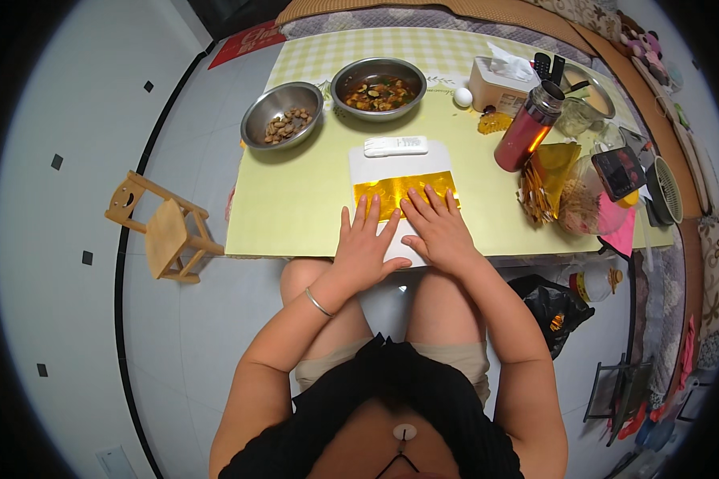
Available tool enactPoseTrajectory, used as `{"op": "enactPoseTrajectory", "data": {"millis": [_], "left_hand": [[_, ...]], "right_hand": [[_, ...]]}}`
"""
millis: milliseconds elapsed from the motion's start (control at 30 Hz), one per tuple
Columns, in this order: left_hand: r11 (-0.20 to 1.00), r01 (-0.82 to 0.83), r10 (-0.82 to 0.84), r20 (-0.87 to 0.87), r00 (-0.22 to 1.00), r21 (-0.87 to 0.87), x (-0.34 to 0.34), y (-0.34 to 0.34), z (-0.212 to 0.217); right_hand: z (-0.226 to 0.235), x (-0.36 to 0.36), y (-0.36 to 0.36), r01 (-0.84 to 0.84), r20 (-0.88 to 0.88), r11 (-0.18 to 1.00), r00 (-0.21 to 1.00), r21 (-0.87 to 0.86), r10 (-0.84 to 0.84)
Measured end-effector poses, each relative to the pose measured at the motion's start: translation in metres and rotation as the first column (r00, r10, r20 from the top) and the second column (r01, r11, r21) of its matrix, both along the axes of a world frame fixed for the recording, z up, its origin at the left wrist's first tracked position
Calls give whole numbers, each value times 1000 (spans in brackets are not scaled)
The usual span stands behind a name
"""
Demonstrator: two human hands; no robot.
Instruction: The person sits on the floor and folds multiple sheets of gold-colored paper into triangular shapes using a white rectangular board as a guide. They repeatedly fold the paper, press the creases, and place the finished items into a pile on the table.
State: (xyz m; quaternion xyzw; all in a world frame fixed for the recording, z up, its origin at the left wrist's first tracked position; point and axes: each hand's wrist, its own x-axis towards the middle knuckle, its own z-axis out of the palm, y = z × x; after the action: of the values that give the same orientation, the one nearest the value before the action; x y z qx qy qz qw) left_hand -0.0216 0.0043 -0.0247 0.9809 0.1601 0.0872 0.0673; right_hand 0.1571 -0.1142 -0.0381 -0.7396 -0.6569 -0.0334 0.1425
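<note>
A shiny gold foil sheet point(391, 188) lies across a white board point(367, 164) near the table's front edge. My left hand point(366, 249) rests with fingers spread, its fingertips at the sheet's lower left edge. Flat on the right half of the foil are the fingers of my right hand point(439, 231), also spread. Neither hand grips anything. Just beyond the foil, a small white case point(395, 146) sits on the board's far end. Part of the board is hidden beneath my hands.
Two steel bowls stand beyond: one with nuts point(287, 126), one with food in liquid point(379, 92). To the right are a red thermos point(527, 128), folded gold foil point(550, 180), a tissue box point(499, 84) and a phone point(617, 172). A wooden chair point(168, 227) stands left.
</note>
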Motion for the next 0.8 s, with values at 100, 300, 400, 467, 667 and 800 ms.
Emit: {"op": "enactPoseTrajectory", "data": {"millis": [100, 300, 400, 467, 667, 800], "left_hand": [[1000, -14, 14, 7, 1000, 23, 2, -1, 4], [988, 123, -117, 66, 991, -97, 17, 2, -6], [994, 92, -90, 28, 996, -64, 17, -2, -5], [994, 76, -74, 27, 997, -79, 12, 0, -5], [999, -39, 41, -53, 998, 31, -8, 5, 2], [993, -40, 43, 26, 999, -111, -4, 54, 10]], "right_hand": [[1, 2, 0, -13, 1, 1000, 1000, -28, 13], [3, 3, 1, -31, -14, 997, 999, -68, 31], [5, 4, -2, -31, -19, 994, 999, -108, 29], [4, 8, -6, -42, -43, 992, 998, -118, 37], [8, 28, -32, 52, -113, 981, 991, -188, -75], [15, 44, -37, 230, -179, 963, 951, -139, -253]]}}
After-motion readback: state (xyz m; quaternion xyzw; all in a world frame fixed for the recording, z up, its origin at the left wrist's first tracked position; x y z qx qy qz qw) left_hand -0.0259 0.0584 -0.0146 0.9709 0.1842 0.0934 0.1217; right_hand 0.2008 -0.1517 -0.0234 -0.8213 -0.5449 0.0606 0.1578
